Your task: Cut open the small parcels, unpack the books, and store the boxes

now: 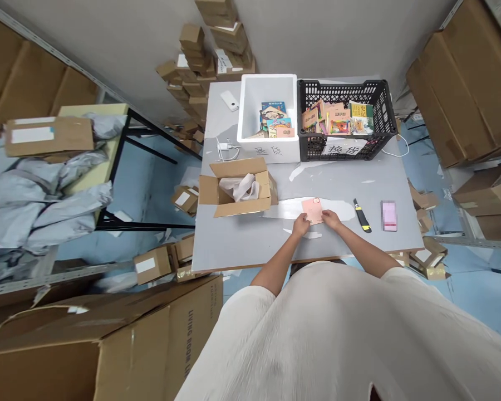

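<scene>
A thin pink book point(313, 210) is held between my two hands above the front part of the table. My left hand point(301, 224) pinches its lower left edge, and my right hand point(330, 219) grips the right edge. To the left, an open cardboard box point(234, 209) has crumpled pale wrapping point(247, 188) inside. A black and yellow utility knife point(362, 216) lies to the right of my right hand, with a phone point(388, 216) showing a pinkish screen beyond it.
At the table's back stand a white foam box point(268, 150) and a black plastic crate point(347, 89), both holding books. A white device point(229, 101) and a charger point(224, 146) lie at the back left. Cardboard boxes point(152, 264) crowd the floor; grey parcels point(62, 223) fill the left side.
</scene>
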Action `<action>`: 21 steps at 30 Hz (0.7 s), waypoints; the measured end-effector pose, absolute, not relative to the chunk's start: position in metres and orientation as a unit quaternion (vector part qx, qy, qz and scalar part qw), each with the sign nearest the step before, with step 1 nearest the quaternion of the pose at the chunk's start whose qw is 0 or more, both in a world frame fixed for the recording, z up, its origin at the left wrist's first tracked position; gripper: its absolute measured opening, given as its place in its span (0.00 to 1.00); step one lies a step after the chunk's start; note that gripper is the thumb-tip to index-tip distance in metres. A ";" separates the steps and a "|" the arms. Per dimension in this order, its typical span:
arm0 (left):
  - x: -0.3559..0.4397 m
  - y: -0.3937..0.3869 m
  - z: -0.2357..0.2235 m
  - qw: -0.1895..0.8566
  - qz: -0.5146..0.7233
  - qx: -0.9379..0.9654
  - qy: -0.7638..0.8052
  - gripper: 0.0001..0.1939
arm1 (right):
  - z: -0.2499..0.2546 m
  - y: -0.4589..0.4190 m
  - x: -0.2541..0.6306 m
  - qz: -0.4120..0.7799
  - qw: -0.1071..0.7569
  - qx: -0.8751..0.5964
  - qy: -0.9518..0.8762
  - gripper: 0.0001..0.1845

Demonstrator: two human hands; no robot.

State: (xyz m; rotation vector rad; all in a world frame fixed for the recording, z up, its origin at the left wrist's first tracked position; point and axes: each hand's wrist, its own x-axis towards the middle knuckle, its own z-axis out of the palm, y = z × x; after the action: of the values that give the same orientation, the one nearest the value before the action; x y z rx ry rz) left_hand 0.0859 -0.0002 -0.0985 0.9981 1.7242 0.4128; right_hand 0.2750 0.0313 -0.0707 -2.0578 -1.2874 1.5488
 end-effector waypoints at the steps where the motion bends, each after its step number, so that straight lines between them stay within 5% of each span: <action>1: 0.087 -0.001 -0.100 0.530 0.171 0.417 0.718 0.29 | -0.071 0.032 0.275 0.531 0.129 -0.711 -0.443 0.26; 11: 0.090 -0.007 -0.107 0.570 0.207 0.400 0.687 0.25 | -0.074 0.029 0.269 0.537 0.131 -0.729 -0.403 0.24; 21: 0.127 0.015 -0.093 0.531 0.245 0.465 0.665 0.18 | -0.042 0.035 0.293 0.390 0.196 -0.753 -0.493 0.16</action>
State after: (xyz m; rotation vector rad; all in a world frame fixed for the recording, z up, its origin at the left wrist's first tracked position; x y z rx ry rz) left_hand 0.1273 0.0146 -0.0931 1.1096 1.5871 0.5855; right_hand 0.2926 0.0354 -0.0421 -2.1086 -1.3819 1.0920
